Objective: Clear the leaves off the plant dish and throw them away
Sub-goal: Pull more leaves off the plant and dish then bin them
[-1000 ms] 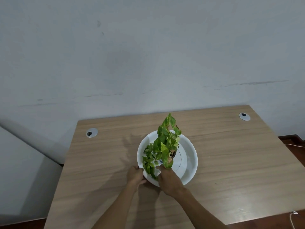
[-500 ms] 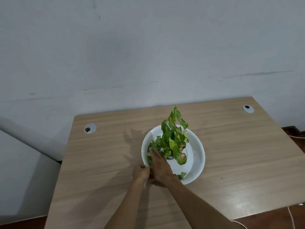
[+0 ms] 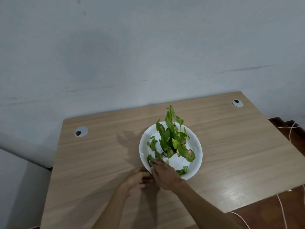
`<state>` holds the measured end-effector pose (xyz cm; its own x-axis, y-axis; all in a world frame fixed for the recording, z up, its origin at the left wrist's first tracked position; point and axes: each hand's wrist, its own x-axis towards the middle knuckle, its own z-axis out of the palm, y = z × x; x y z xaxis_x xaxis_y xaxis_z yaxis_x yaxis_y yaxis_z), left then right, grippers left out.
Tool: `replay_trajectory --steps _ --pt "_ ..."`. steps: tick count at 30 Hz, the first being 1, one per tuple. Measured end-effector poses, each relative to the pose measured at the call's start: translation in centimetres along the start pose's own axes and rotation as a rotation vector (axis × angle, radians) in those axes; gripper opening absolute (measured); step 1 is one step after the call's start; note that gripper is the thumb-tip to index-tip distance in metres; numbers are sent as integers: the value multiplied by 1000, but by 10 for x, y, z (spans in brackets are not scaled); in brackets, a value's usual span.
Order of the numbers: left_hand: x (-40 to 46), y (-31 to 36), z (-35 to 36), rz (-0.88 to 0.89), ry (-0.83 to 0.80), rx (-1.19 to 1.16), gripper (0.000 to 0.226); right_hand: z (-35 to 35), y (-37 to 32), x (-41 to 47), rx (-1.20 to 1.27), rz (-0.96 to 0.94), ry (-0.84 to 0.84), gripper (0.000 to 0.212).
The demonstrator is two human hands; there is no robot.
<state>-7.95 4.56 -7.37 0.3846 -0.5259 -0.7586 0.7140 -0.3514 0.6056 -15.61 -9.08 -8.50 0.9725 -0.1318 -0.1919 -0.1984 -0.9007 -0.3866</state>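
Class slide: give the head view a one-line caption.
Right hand sweeps loose leaves off the white plant dish toward the cupped left hand.

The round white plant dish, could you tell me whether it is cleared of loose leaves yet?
Not cleared. Loose green leaves lie inside the round white plant dish, left of the potted plant.

- A wooden desk (image 3: 231,154) with pale grain stands against a grey wall (image 3: 148,47)
- Two round cable grommets (image 3: 81,131) sit near its far corners
- A thin cord (image 3: 280,204) trails over the reddish-brown floor (image 3: 272,219) at right
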Motion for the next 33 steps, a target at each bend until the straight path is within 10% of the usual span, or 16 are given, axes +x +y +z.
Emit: replay_trajectory --steps 11,33 --pt "46 30 -2 226 398 244 14 -14 -13 56 278 299 77 73" --pt "25 22 -2 190 330 -84 14 -11 -20 59 261 289 68 64"
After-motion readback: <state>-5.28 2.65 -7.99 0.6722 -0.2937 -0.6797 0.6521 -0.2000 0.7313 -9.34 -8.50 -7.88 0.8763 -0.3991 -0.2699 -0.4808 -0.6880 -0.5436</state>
